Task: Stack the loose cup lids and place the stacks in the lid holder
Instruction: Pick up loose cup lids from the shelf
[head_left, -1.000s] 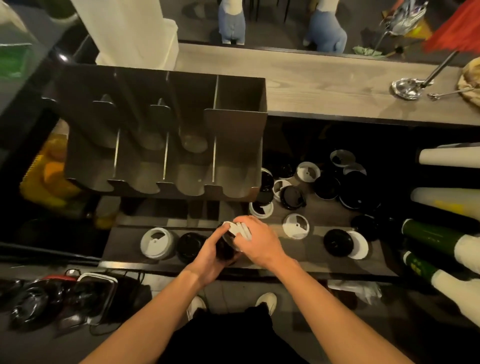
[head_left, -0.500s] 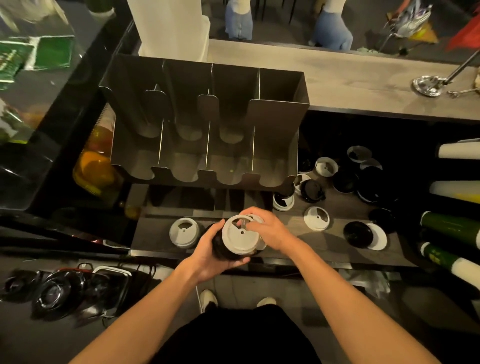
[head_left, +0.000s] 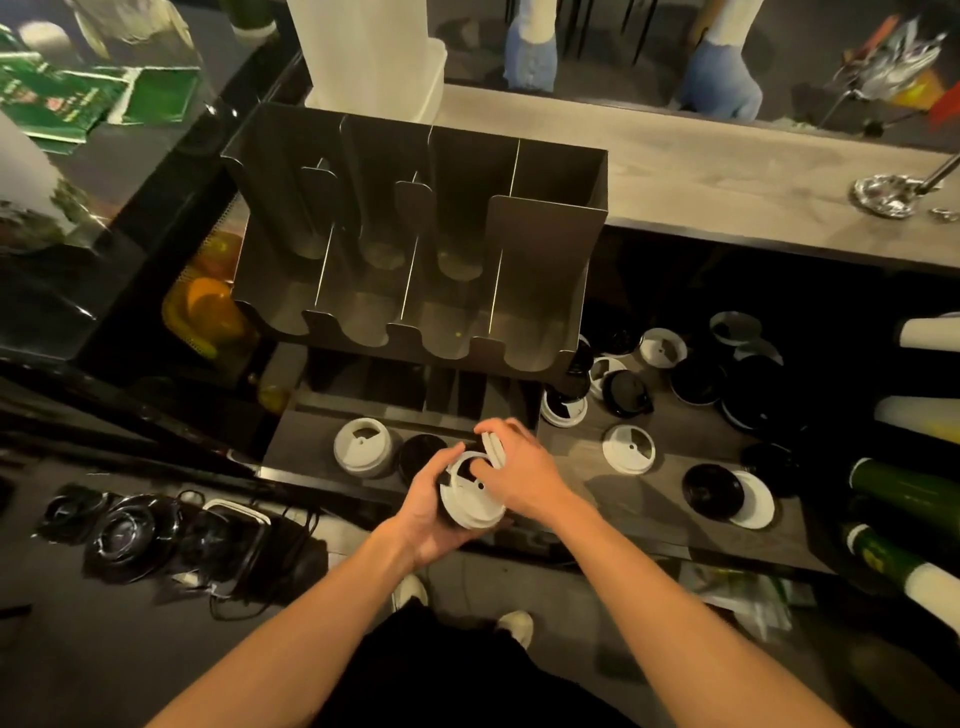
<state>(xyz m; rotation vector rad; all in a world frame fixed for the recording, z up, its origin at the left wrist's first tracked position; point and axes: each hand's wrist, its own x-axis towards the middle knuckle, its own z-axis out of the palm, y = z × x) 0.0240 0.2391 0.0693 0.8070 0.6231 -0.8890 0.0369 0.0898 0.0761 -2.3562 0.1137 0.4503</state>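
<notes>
I am in the stacking step. My left hand (head_left: 428, 512) curls under and round a short stack (head_left: 474, 496), white on top with something dark beneath, and holds it just above the near edge of the table (head_left: 623, 525). My right hand (head_left: 527, 473) pinches a few white lids (head_left: 492, 448) stood on edge against the far side of that stack; I cannot tell how many. By my reckoning, the next move is to tip those lids flat, line their rims up with the top lid and press them down so they nest, without letting the stack skew in my left palm. Only then does the pile go up into the lid holder (head_left: 540, 249), which stands behind my hands at the back of the table. Its four compartments all look empty, with bare metal at the bottom of each. Plenty is left loose: a lone white lid (head_left: 362, 447) and a black lid (head_left: 423, 458) touching each other just left of my hands, another white one (head_left: 628, 449) to the right, and a scatter of black and white lids (head_left: 623, 384) past the holder's right corner.
</notes>
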